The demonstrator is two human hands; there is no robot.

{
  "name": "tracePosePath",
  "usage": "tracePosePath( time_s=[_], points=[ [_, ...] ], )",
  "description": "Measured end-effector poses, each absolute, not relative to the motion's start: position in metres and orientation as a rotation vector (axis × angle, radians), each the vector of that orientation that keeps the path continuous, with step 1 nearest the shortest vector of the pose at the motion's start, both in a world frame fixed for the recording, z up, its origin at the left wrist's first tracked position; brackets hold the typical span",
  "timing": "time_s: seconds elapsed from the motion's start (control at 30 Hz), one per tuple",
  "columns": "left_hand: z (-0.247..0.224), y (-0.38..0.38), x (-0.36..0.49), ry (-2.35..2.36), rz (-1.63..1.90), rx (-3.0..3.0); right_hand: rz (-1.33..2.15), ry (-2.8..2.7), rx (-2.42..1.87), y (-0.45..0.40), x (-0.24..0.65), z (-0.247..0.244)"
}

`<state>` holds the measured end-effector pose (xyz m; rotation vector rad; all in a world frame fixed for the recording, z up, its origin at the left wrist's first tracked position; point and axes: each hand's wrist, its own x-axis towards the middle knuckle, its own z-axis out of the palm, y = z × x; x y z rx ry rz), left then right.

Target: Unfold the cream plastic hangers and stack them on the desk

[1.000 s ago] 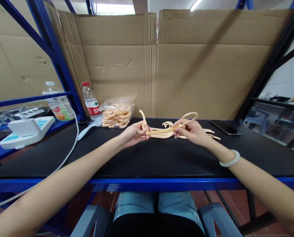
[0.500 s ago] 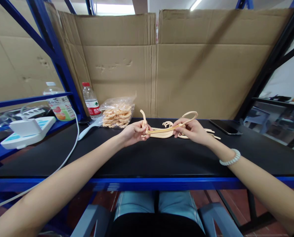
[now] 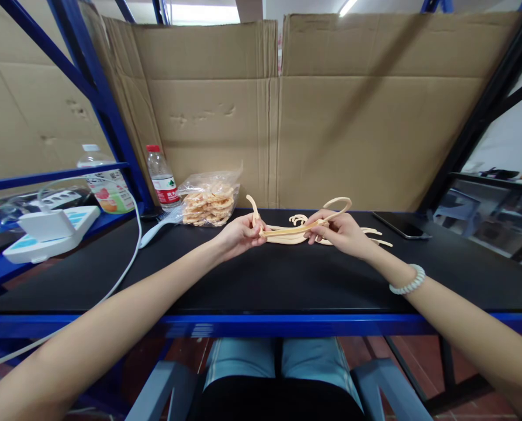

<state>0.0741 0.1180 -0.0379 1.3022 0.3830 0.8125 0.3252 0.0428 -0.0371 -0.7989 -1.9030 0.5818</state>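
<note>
A thin tan strip-like piece [image 3: 282, 233] stretches between my two hands above the black tabletop. My left hand [image 3: 242, 235] pinches its left end, where a short curved part [image 3: 252, 207] sticks up. Near the other end, my right hand [image 3: 337, 232] grips the piece, and a curved loop [image 3: 343, 202] rises above the fingers. Behind and below the hands lie several similar tan pieces [image 3: 287, 239] on the table, partly hidden by the hands.
A clear bag of tan pieces [image 3: 210, 202], a red-capped bottle [image 3: 162, 181] and a pale-handled fork [image 3: 158, 228] are at the back left. A phone [image 3: 400, 225] lies back right. A white cable [image 3: 127, 263] crosses the left side; cardboard [image 3: 352, 117] stands behind.
The short curved part at my left hand leans slightly further left, and the left fingers have shifted a little. My right hand keeps nearly the same place and grip.
</note>
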Motion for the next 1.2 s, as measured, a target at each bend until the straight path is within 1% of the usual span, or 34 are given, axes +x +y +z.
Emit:
tracePosePath(
  time_s=[0.3,0.57,0.77,0.9,0.97,1.03,1.1,1.2],
  points=[
    [-0.041,0.110,0.079,0.351,1.036,1.350,0.496,-1.859,-0.805,0.042,0.321,-0.041],
    [-0.044,0.106,0.086,0.463,1.241,1.312,0.444,-1.808,-0.815,0.038,0.313,-0.040],
    [-0.039,0.104,0.085,0.421,1.212,1.241,0.494,-1.682,-0.816,0.042,0.311,-0.036],
    [-0.042,0.104,0.084,0.523,1.140,1.283,0.569,-1.572,-0.807,0.047,0.317,-0.033],
    [-0.045,0.100,0.084,0.599,0.999,1.485,0.594,-1.536,-0.832,0.052,0.322,-0.033],
    [-0.049,0.094,0.085,0.616,0.809,1.870,0.592,-1.524,-0.883,0.057,0.329,-0.033],
    [-0.051,0.084,0.085,0.489,0.670,2.335,0.572,-1.561,-0.962,0.062,0.334,-0.036],
    [-0.049,0.072,0.086,0.245,0.651,2.794,0.570,-1.643,-1.112,0.069,0.335,-0.044]
  ],
)
